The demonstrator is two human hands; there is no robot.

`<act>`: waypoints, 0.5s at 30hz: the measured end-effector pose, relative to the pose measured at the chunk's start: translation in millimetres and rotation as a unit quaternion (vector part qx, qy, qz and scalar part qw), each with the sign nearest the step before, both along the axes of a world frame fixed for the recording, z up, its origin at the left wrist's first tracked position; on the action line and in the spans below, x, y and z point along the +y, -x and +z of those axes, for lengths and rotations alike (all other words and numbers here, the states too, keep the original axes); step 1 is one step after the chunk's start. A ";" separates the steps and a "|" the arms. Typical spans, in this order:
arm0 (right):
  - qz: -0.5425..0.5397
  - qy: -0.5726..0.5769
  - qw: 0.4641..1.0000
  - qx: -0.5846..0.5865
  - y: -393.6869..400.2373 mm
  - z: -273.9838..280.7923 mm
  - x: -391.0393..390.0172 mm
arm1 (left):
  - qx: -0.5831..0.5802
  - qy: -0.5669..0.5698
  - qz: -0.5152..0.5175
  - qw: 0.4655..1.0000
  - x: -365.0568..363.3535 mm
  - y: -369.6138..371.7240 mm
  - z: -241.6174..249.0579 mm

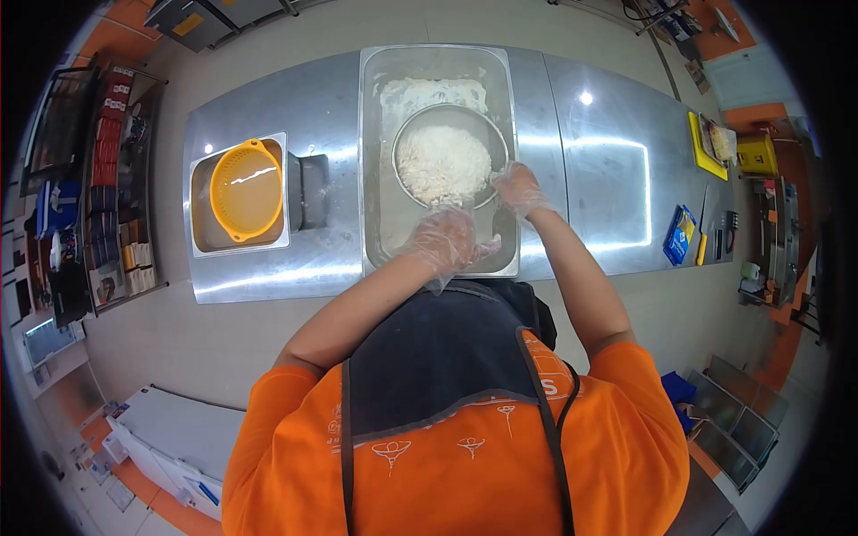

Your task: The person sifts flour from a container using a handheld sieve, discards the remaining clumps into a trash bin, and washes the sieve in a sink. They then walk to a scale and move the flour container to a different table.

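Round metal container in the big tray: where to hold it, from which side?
Likely the thin rim of the round container, from the right, where the right grip sits: bare rim shows there, while a white heap covers much of the middle.

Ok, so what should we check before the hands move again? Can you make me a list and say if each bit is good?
1. Both hands wear clear gloves: ok, left hand and right hand are covered.
2. Right hand is at the edge of the round sieve: ok.
3. Sieve sits inside the big metal tray: ok.
4. All the white powder is in the sieve: not ok, some lies on the tray beyond it.
5. Left fingers are holding something: cannot tell, the fingertips are hard to see.
6. Yellow-handled knife is away from the hands: ok, it's at the table's far right.
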State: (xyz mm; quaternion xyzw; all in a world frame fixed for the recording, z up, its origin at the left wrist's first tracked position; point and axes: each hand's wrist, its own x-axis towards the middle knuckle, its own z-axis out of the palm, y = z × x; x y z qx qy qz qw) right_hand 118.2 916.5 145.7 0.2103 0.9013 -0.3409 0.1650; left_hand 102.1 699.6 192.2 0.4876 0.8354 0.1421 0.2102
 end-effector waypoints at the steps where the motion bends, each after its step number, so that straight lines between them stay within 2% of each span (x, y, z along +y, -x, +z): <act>1: -0.041 -0.007 0.999 0.001 1.9 4.2 -3.9 | -0.031 0.026 -0.004 0.999 1.0 6.0 -0.7; 2: -0.040 -0.007 0.999 0.003 2.9 -0.8 -1.2 | -0.062 0.053 -0.008 0.997 1.3 11.6 -1.2; 4: 0.059 -0.006 0.998 0.005 1.5 -4.7 2.1 | -0.053 0.028 0.011 0.998 0.1 15.8 -4.6; 5: 0.057 -0.007 0.998 0.007 0.8 0.1 -2.7 | -0.046 0.000 0.029 0.999 0.8 18.0 -5.9; 7: -0.058 -0.014 0.998 0.030 -1.8 11.3 -17.1 | -0.040 -0.009 0.048 0.998 3.5 30.2 -6.6; 8: -0.058 -0.013 0.998 0.031 -2.8 1.1 -15.3 | -0.034 -0.017 0.068 0.997 5.1 35.9 -5.9; 10: 0.008 -0.018 1.000 0.000 -3.4 -15.8 -14.7 | -0.034 -0.007 0.060 0.998 8.4 41.0 -7.2; 13: -0.058 0.012 0.998 0.015 0.5 1.2 -3.5 | -0.038 0.010 0.020 0.999 11.8 38.4 3.1; 15: -0.042 0.001 0.999 0.007 -0.5 -2.4 -5.0 | -0.042 0.022 -0.007 0.999 9.1 29.5 11.5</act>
